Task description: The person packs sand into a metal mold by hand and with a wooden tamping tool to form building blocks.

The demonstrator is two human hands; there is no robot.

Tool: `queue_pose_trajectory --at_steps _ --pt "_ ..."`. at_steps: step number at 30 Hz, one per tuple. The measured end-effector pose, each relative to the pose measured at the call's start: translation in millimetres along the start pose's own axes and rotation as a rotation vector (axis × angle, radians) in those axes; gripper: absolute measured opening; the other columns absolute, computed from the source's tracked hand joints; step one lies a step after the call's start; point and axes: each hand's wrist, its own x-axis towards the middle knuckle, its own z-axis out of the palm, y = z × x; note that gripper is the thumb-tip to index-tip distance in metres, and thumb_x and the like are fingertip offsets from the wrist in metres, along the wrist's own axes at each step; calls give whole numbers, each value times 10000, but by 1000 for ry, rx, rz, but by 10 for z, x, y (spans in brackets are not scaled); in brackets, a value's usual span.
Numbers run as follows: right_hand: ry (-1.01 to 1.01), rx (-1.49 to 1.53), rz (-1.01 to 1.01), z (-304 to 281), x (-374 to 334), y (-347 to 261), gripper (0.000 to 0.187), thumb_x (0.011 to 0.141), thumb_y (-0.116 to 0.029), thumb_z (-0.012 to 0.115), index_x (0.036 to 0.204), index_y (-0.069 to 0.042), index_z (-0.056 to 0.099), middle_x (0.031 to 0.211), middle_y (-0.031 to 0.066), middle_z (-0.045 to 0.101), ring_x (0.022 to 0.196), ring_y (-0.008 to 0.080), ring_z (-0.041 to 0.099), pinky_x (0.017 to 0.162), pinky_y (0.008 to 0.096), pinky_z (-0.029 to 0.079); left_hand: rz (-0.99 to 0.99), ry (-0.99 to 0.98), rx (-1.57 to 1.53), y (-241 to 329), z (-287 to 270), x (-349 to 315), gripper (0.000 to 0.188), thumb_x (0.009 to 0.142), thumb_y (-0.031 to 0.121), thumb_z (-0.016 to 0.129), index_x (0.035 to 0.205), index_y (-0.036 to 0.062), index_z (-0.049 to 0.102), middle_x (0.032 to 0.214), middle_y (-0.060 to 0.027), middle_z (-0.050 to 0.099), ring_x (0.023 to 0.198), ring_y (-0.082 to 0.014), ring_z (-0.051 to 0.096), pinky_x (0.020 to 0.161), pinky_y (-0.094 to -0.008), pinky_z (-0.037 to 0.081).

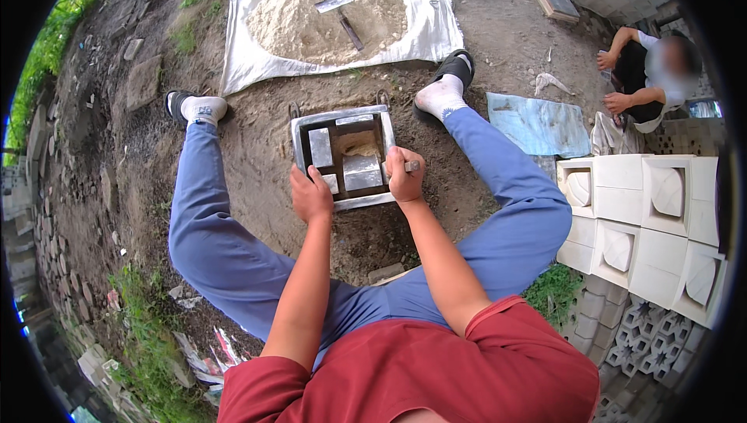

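So far the square metal mould [343,157] sits on the bare dirt ground [257,150] between the person's spread legs, and it looks only partly filled — a small heap of pale sandy mix [359,143] lies in the upper middle of it, while the dark inner cavities around the grey metal inserts [320,147] show mostly open. By my reading, filling and packing are underway, with most of the packing and the turning-out not yet done.

The left hand [310,194] rests on the mould's near-left corner, fingers curled down over the rim, steadying it; its grip is pressed onto the frame rather than holding anything loose. The right hand [405,176] is at the near-right edge, its grip closed in a fist around a short grey handle [412,165] — whether that is a tamper or a part of the mould I cannot tell.

Beyond the mould, a large pile of the same pale mix [311,14] lies on a white sheet [424,30] with a trowel [342,14] on top, near enough, nothing between. To the right stand finished white patterned blocks [646,213], just beside the right knee, and a blue sheet [541,126]. Another person [642,73] crouches further right, well apart. Nothing crowds the mould itself.
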Motion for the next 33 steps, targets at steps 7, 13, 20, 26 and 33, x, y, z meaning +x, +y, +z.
queue_pose_trajectory --at_steps 7,13,20,26,33 --pt "-6 178 59 32 96 -308 524 1104 -203 509 620 -106 336 573 -49 339 502 66 272 496 304 210 5 24 2 -89 16 22 531 1083 459 426 1433 67 491 1333 -215 630 1065 -478 659 860 -591 518" --pt "-92 194 -9 71 300 -1028 510 1092 -186 519 612 -79 385 568 -50 386 523 47 328 497 294 240 -3 44 7 -101 -28 39 523 1081 454 432 1423 65 496 1321 -221 634 1058 -479 660 854 -595 515" --pt "-31 -54 -48 24 29 -51 481 1073 -191 537 643 -31 393 573 -5 362 545 83 339 513 340 274 -10 -26 32 -5 -71 -4 564 1085 479 406 1442 51 488 1399 -245 605 1135 -497 636 930 -584 505" --pt "52 202 75 -2 169 -437 504 1089 -195 526 619 -78 388 583 -49 392 543 57 347 506 310 261 -42 -51 7 -54 -10 12 585 1088 483 403 1468 44 477 1434 -248 583 1169 -501 623 951 -584 500" --pt "-35 159 -19 2 263 -863 503 1086 -176 520 616 -59 386 568 -46 382 530 50 333 500 307 245 -16 5 41 -58 -48 29 567 1087 478 407 1454 52 479 1380 -234 609 1114 -492 642 905 -593 507"
